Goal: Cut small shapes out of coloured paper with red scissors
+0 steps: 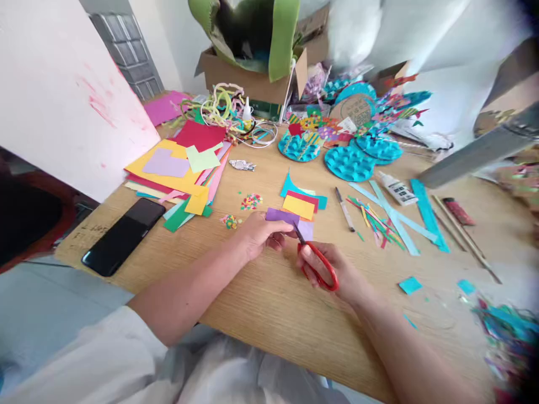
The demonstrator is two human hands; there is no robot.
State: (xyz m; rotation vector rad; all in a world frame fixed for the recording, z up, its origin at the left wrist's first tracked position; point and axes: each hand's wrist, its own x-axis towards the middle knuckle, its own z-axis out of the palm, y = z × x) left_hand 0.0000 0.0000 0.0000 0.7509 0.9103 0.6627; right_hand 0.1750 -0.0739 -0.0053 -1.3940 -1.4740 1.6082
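My left hand (pixel 265 233) pinches a small purple piece of paper (pixel 280 215) by its near edge. In my right hand (pixel 330 266) is a pair of red-handled scissors (pixel 322 264), fingers wrapped round the loops. The dark blades meet the purple paper's right end, beside my left thumb. Just beyond lie a yellow paper rectangle (pixel 298 206), a red piece under it and a blue paper offcut (pixel 290 184). A lilac piece (pixel 306 229) shows partly behind the blades. Left of these are two small heaps of coloured paper bits (pixel 251 201).
A black phone (pixel 124 235) lies at the table's left edge, near stacked coloured paper (pixel 168 168). To the right are a pen (pixel 345 209), thin paper strips (pixel 379 221), a white glue bottle (pixel 398 189) and wooden sticks (pixel 467 238). Blue decorated discs (pixel 349 163) and a cardboard box (pixel 248 78) stand behind.
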